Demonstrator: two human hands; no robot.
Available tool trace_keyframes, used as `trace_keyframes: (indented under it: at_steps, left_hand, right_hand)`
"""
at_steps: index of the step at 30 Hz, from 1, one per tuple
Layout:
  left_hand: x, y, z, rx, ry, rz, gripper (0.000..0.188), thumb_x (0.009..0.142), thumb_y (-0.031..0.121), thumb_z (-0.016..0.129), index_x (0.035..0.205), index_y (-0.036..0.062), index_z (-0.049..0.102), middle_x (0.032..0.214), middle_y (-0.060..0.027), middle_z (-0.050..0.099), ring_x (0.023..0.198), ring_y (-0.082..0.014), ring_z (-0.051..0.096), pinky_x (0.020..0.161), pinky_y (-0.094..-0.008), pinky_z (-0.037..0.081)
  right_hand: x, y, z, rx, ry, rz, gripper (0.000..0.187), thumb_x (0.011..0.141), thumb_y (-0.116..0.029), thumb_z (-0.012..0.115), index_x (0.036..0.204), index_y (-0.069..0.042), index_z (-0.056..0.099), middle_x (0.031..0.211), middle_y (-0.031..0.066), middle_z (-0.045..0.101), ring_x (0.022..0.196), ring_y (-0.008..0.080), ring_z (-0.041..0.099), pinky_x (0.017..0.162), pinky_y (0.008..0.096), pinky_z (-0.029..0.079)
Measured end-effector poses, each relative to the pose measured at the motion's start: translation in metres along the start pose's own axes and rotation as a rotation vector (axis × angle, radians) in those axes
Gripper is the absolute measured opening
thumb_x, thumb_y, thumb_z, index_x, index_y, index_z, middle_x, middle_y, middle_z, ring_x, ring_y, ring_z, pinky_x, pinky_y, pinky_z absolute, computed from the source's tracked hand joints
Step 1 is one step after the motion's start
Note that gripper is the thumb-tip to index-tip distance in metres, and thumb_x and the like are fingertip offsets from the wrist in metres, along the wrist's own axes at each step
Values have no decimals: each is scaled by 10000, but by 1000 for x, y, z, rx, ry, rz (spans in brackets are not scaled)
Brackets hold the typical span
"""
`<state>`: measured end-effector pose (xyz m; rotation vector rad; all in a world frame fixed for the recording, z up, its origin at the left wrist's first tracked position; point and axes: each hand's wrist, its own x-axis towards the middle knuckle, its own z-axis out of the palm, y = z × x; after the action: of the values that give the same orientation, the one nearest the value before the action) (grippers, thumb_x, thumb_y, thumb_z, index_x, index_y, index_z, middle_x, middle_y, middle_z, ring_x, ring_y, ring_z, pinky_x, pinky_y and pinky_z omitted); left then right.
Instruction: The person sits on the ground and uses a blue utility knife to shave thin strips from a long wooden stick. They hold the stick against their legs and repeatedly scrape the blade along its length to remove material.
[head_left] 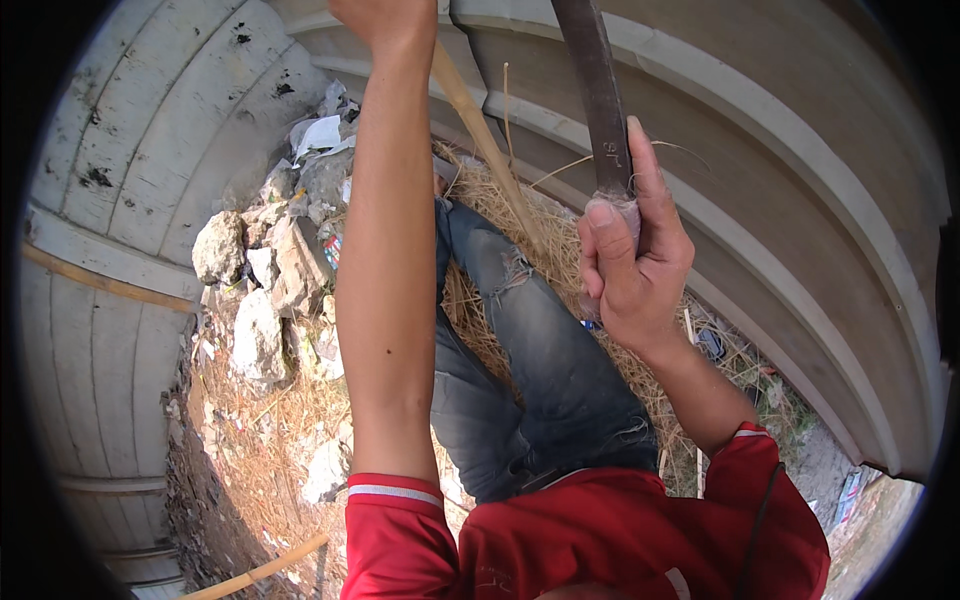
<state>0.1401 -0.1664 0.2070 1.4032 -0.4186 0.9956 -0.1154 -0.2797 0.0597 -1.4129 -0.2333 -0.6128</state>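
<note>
Head view, looking down past a red shirt (620, 530) and torn jeans (540, 370) to dry straw (500, 200) and rubble (265, 290) beside a pale slatted wall (130, 140). Right hand (632, 265) is wrapped tight around the handle of a long dark blade (598, 90), thumb laid up along the metal, the blade running upward out of the frame. Left hand (385, 20) is raised at the top edge, mostly cut off; it sits at the upper end of a bamboo stick (490, 150), but whether the fingers close on it cannot be told. The stick slants from that hand down into the straw, just left of the blade. Judgement: for a clean cut, hold the stick steady, keep the left hand well above the blade's path, strike at a slant away from the leg, grip firm.
</note>
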Motion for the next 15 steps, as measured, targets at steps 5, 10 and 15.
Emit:
trace_keyframes:
  at_steps: [5,10,15]
  left_hand:
    - [25,-15,-13,203,182,195,597,1115,553,381,769,88,527,588,-17,524,504,-141,508,492,-328,421]
    - [15,-23,-19,-166,48,-86,579,1112,562,384,763,121,521,588,3,506,464,-132,461,448,-317,366]
    - [20,-23,-21,34,106,-87,602,1110,557,395,738,103,532,579,-15,517,481,-153,478,473,-345,385]
  right_hand:
    - [-90,149,-31,-258,-189,339,618,1055,-221,623,1621,-137,393,729,-22,525,554,39,440,543,208,408]
    - [-128,189,-90,-114,-190,1072,608,1044,-262,636,1610,-206,422,723,-7,517,506,82,484,433,293,438]
    - [-51,135,-53,-75,-232,968,572,1055,-248,625,1597,-199,448,722,-6,523,519,73,485,469,276,448]
